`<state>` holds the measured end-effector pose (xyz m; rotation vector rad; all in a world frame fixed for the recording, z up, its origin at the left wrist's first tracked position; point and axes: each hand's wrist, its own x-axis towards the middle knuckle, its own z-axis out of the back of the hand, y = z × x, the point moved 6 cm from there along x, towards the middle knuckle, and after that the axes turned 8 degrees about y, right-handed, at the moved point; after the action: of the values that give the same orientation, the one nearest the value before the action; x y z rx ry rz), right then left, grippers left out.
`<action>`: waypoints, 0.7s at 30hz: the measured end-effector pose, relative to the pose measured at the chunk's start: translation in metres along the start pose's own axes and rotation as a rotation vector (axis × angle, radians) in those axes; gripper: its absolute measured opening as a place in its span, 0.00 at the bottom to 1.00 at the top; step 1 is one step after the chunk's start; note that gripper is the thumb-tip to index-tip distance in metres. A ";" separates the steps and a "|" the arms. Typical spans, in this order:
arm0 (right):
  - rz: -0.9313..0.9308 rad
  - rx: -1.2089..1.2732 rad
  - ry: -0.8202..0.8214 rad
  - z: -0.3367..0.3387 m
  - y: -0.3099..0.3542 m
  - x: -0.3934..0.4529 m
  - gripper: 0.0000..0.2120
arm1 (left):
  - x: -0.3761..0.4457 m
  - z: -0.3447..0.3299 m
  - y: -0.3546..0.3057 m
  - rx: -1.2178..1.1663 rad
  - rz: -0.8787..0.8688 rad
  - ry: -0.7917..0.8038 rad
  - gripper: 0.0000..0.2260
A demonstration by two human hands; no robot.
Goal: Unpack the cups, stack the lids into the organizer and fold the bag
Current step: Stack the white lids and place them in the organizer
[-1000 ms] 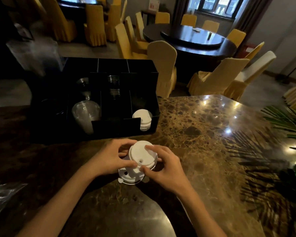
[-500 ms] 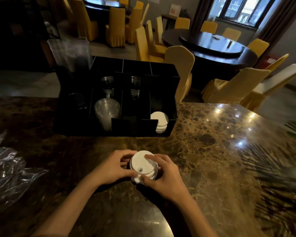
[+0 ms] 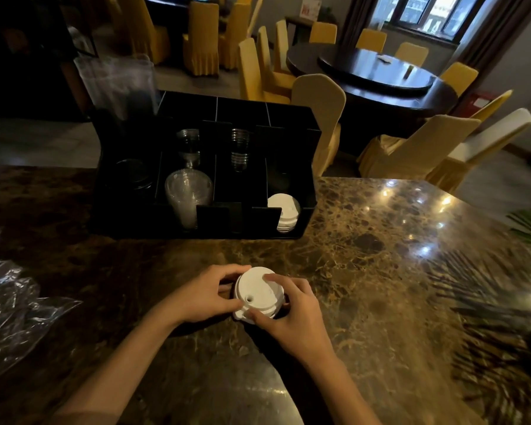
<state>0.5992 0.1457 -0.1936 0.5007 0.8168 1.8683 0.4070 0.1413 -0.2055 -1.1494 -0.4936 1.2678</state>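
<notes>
Both hands square up a small stack of white lids on the near edge of the marble counter

At far left the crumpled clear bag (image 3: 11,305) lies slack on the counter (image 3: 380,286), set aside and seemingly waiting to be folded; the black organizer (image 3: 307,167) stands beyond the hands, with clear cups (image 3: 188,191) in a left-of-centre slot and white lids (image 3: 284,211) already in its right front compartment, likely where this stack is headed. The left hand (image 3: 203,297) curls in from the left, fingers clamped on the lid stack (image 3: 258,294) at its rim, wrist low; the right hand (image 3: 292,311) mirrors it, thumb and fingers closed on the right rim, one fingertip resting on top, apparently to keep the lids aligned
</notes>
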 end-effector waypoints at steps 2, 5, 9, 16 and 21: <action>-0.018 0.004 -0.010 -0.003 -0.001 -0.001 0.34 | 0.000 0.003 -0.001 0.112 0.012 -0.007 0.32; -0.043 0.025 -0.003 -0.006 -0.004 -0.002 0.36 | 0.001 0.001 -0.002 0.012 0.009 0.036 0.31; -0.051 0.042 -0.010 -0.009 -0.005 -0.005 0.34 | -0.003 -0.002 -0.004 -0.101 0.008 0.041 0.31; 0.089 -0.012 -0.124 -0.011 0.006 -0.025 0.14 | -0.017 -0.006 -0.005 -0.265 0.024 -0.115 0.32; 0.128 -0.102 -0.209 -0.012 0.014 -0.036 0.14 | -0.026 -0.017 -0.003 -0.427 0.074 -0.195 0.32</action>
<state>0.5975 0.1055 -0.1905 0.6837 0.5595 1.9247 0.4143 0.1116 -0.2024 -1.4132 -0.9057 1.3852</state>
